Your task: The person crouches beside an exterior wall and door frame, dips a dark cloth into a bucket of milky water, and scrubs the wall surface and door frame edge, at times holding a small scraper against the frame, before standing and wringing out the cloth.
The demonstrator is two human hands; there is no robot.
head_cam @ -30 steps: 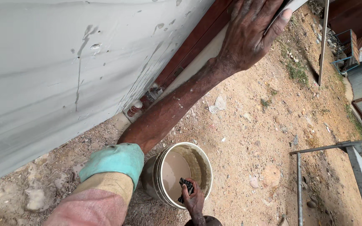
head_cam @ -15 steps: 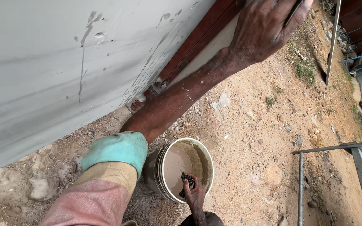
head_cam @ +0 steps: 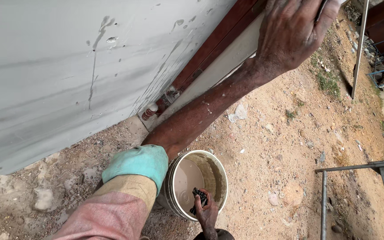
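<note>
left hand [head_cam: 296, 33] pressed flat on grey wall [head_cam: 67, 66], grasping nothing; right hand [head_cam: 206, 212] clutches dark rag [head_cam: 199, 196] inside bucket [head_cam: 216, 171].

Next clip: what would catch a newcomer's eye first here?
First the left hand, stretched up to the top of the frame against the pale strip beside the grey wall. Then the bucket of muddy water on the sandy ground at bottom centre, where the right hand dips a dark rag inside its rim.
</note>
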